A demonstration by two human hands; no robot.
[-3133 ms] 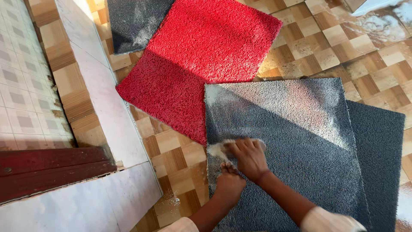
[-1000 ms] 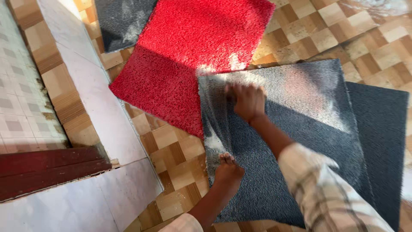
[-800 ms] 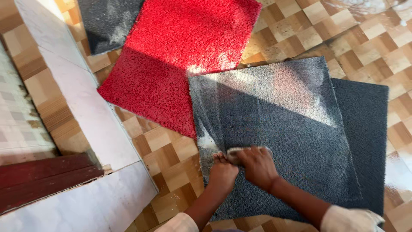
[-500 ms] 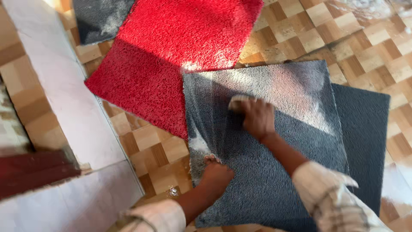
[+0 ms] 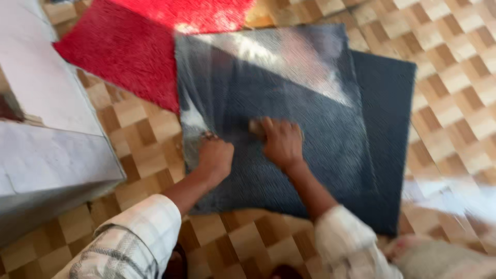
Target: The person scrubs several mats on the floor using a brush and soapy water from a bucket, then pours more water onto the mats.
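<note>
My left hand (image 5: 216,157) fisted pinning grey mat (image 5: 289,88) edge | right hand (image 5: 281,142) curled over brush (image 5: 256,126) | red mat (image 5: 129,46) touching above-left | step (image 5: 46,155) left | tiles (image 5: 454,77) open right

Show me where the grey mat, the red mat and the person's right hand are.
grey mat (image 5: 310,155): head view, bare pile right of the hands.
red mat (image 5: 124,51): head view, its shaded lower part.
right hand (image 5: 281,144): head view, back of the hand.

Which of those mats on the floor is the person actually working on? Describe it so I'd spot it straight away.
On the brown checkered floor lie several mats. The one in hand is the grey mat in the middle, under the left hand and right hand. Unlike the red mat beside it and the darker mat beneath it, it shows pale, soapy-looking streaks.
</note>
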